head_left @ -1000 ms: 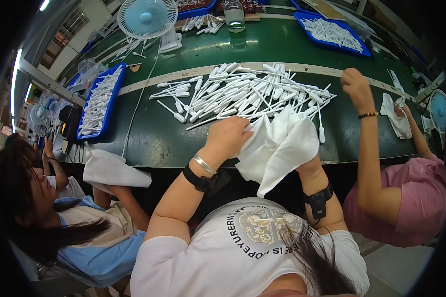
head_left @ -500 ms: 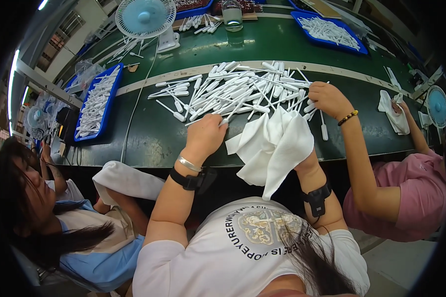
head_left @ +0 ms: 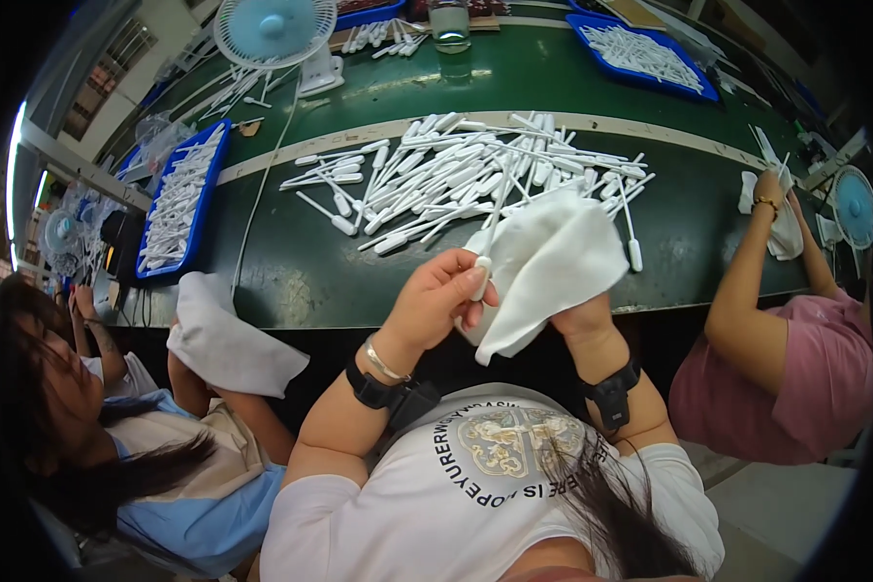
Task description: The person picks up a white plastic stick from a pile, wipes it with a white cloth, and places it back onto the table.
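My left hand [head_left: 446,296] pinches a slim white plastic stick [head_left: 483,275] by its thick end, between thumb and fingers. The stick's thin part points up and away, beside a white cloth [head_left: 563,257]. That cloth is draped over my right hand [head_left: 584,318], which grips it from below; most of its fingers are hidden under the fabric. Just beyond both hands lies a loose pile of similar white sticks [head_left: 456,175], each with a thick end and a thin shaft, on the dark green table [head_left: 310,276].
Blue trays of sticks stand at the left [head_left: 204,218] and far right [head_left: 713,87]. A fan [head_left: 276,29] and a glass jar [head_left: 450,27] are at the back. Co-workers sit on both sides; a left one holds a white cloth [head_left: 228,330], a right one another [head_left: 786,228].
My left hand has drawn back from the pile with a stick and come up to the cloth. The right co-worker's hand has left the pile for their own cloth.
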`<state>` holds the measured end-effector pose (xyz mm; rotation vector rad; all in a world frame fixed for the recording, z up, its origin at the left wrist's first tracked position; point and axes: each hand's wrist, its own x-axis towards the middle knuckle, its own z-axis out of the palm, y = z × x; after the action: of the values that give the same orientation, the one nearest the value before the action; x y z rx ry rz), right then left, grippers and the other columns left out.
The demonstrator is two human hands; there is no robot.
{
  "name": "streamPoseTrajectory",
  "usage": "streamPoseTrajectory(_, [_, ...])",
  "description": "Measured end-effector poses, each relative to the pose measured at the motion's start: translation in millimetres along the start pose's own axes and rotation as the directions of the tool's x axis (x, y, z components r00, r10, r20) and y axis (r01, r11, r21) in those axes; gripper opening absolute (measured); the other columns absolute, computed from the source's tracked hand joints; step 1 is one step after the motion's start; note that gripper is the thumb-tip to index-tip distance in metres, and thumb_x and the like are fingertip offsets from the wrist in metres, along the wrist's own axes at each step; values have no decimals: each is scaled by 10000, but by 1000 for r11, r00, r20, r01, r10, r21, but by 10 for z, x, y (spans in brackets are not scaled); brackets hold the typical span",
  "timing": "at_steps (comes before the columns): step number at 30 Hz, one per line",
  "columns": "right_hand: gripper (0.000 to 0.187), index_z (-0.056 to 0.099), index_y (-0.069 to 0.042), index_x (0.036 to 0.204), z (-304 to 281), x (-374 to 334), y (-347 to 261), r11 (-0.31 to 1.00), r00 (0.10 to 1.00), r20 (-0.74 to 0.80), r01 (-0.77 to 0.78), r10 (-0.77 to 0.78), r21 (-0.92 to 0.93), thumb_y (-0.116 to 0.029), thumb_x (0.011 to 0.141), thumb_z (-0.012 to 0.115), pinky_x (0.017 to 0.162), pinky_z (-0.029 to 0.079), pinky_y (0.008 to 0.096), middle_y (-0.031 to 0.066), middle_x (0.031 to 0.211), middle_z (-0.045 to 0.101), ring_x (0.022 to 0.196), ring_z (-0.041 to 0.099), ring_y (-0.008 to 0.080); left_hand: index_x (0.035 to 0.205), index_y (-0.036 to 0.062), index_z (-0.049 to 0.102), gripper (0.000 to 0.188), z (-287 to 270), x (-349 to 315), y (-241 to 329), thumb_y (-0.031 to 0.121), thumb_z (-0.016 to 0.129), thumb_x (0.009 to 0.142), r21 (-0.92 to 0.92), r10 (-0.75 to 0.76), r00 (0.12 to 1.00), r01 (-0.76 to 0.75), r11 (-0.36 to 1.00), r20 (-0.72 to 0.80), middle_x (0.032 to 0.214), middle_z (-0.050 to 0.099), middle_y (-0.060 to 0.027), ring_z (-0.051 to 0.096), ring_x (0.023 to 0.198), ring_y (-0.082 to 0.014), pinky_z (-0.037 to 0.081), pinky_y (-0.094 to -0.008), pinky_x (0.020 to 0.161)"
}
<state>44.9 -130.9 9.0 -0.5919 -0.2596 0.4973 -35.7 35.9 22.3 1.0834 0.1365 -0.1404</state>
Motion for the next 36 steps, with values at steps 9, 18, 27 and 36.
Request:
streamPoseTrajectory(9, [326, 434, -31, 1146, -59, 76, 167, 855, 983, 84, 183, -163, -486, -150, 850, 503, 772, 463, 315, 83, 1033, 525, 904, 538, 165, 963, 19, 519, 153, 243, 104, -383, 107, 527, 838, 803, 513, 844, -409, 433, 153, 692, 605, -33, 573, 579, -91, 451, -226, 512])
streamPoseTrajectory(18, [379, 418, -6, 1172, 29, -36, 245, 959, 1000, 6, 31, -30, -282, -222, 866, 473, 785, 475, 320, 111, 1070, 539, 957, 552, 215, 894, -6, 523, 149, 231, 38, -135, 137, 492, 870, -174, -136, 987, 119, 978, -90, 726, 587, -64, 532, 523, -110, 416, -208, 458])
streamPoseTrajectory(27, [424, 407, 12, 1184, 17, -7, 120, 714, 978, 207, 173, -40, -678, -195, 833, 525, 797, 449, 290, 105, 1055, 546, 931, 542, 190, 873, 14, 487, 217, -102, 67, -218, 210, 403, 912, -574, -39, 960, 199, 794, 279, 698, 545, -56, 397, 442, -78, 318, -186, 400])
streamPoseTrajectory(36, [363, 449, 0, 1137, -54, 128, 63, 805, 987, 162, 81, 20, -588, -97, 805, 558, 792, 447, 272, 89, 1019, 555, 885, 539, 142, 918, 28, 496, 161, -17, 12, -213, 181, 449, 898, -327, 66, 998, -55, 944, 25, 707, 560, -65, 452, 477, -84, 359, -186, 432])
